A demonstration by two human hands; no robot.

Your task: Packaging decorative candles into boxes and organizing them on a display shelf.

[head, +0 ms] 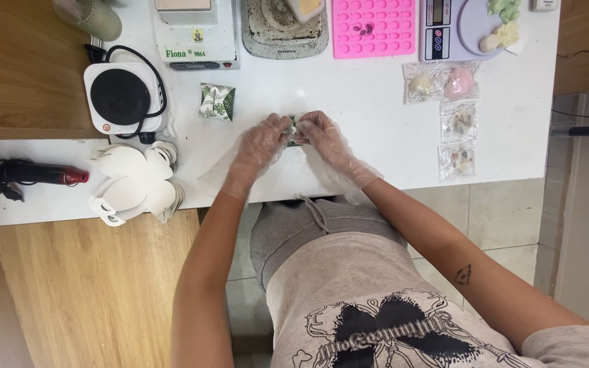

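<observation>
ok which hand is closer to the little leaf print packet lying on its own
Left. The left hand is just right of the leaf-print packet and a bit nearer the person. The right hand is farther right, beyond the left hand.

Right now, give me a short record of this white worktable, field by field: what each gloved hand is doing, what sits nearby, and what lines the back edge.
Left hand: left hand in a clear plastic glove, pinching the small green leaf-patterned packet
Right hand: right hand, gloved, gripping the same packet
Nearby: second leaf-patterned wrapped packet, left of the hands
Left side: small white hotplate with black top; stack of white paper cutouts
Back edge: pink silicone mould; digital scale
Right side: clear bags of small soaps
</observation>
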